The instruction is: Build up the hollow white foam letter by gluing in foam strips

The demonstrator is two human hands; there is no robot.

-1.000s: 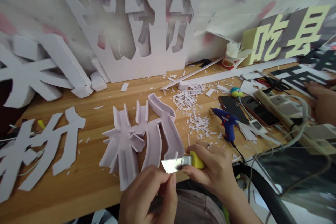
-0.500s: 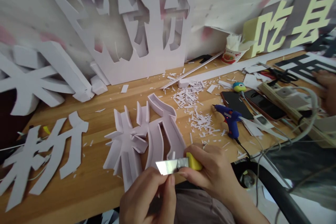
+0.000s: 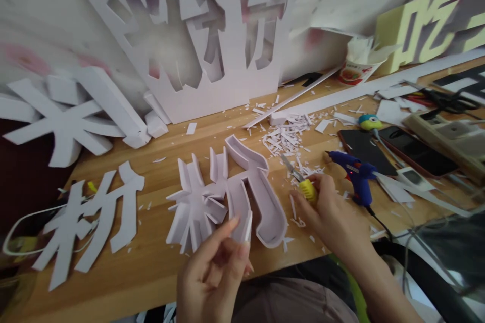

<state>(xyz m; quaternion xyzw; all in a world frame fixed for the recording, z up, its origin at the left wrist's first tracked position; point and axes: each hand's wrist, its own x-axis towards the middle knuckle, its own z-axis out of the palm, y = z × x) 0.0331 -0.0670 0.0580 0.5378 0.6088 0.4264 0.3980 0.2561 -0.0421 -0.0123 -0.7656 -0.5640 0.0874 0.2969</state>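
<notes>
Knife (image 3: pixel 307 190) in right hand (image 3: pixel 335 214), fingers (image 3: pixel 325 185) curled

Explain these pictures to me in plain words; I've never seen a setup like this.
There is no robot here: a person works with two bare hands. Every picture comes from one camera worn on that person's head, looking forward and down.

The left hand pinches a slim white piece between thumb and fingers. The right hand holds a yellow-handled utility knife, its blade pointing away from the body.

On the wooden table, in front of the hands, lies a white character with raised walls. A flat white character lies to its left. Beyond the knife are white scraps; to the right are a blue glue gun and two phones. Farther back stands a paper cup.
</notes>
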